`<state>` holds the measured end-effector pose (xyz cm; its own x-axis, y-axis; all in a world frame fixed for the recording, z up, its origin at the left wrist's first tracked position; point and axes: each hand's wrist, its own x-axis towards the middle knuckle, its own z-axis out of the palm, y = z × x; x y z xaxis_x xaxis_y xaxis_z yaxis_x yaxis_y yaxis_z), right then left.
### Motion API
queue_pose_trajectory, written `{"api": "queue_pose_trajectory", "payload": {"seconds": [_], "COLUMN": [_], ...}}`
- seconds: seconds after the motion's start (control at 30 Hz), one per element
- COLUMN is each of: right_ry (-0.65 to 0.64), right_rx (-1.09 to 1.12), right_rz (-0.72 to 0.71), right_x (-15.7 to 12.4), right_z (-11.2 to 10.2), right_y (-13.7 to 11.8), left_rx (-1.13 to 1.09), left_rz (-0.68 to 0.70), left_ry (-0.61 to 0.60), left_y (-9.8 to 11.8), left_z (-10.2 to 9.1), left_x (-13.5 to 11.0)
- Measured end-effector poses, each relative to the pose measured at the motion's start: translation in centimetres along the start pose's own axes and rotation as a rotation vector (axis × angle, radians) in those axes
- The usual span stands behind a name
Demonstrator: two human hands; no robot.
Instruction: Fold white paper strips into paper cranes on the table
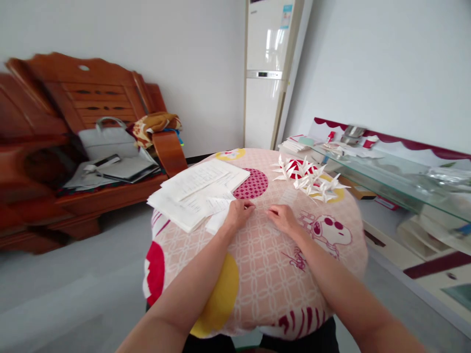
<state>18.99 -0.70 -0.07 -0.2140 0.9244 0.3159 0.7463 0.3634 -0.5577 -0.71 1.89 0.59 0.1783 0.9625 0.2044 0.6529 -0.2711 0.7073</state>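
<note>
At a round table covered by a pale pink cloth (pixel 257 279), the person's two hands rest near each other, a narrow gap between them. The left hand (pixel 240 214) is curled, its fingertips turned in toward the other hand; how tightly they close, and whether they grip anything, cannot be told. The right hand (pixel 284 218) is bent in too, thumb and forefinger close together at the tip, and here also it is unclear whether something thin lies between them.

Just beside the left hand, partly behind it, is a small white sheet (pixel 217 223). It lies at the near edge of a spread of papers (pixel 191 196), stacked unevenly on the left of the table, some with lines of writing. On the far right of the cloth, beyond the right hand, sits a cluster of pointed folded white shapes (pixel 326 190), crowded together.

A dog print (pixel 334 231) shows on the cloth beside the right forearm. To the left stands a wooden seat (pixel 99 81) with a grey bag (pixel 106 142) on it; to the right, a glass shelf (pixel 386 184) bears a red cup (pixel 369 142).
</note>
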Motion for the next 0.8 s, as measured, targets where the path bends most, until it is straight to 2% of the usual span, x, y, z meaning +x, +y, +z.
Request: {"api": "queue_pose_trajectory", "payload": {"seconds": [0.27, 0.43, 0.57, 0.67, 0.8], "right_ry": [0.040, 0.042, 0.052, 0.051, 0.051], "right_rx": [0.160, 0.162, 0.170, 0.181, 0.195], "right_rz": [0.014, 0.030, 0.024, 0.031, 0.037], "right_x": [-0.6, -0.5, -0.5, -0.5, -0.5], "right_z": [-0.3, -0.3, -0.2, -0.2, -0.1], "right_y": [1.0, 1.2, 1.3, 1.3, 1.4], "left_rx": [0.125, 0.312, 0.453, 0.527, 0.573], "left_rz": [-0.043, -0.010, -0.038, -0.134, -0.275], "left_ry": [0.066, 0.244, 0.383, 0.360, 0.268], "left_y": [-0.5, -2.0, -3.2, -4.1, -5.0], "left_z": [-0.4, -2.0, -2.9, -3.2, -3.6], "left_x": [0.2, 0.5, 0.8, 0.9, 1.0]}}
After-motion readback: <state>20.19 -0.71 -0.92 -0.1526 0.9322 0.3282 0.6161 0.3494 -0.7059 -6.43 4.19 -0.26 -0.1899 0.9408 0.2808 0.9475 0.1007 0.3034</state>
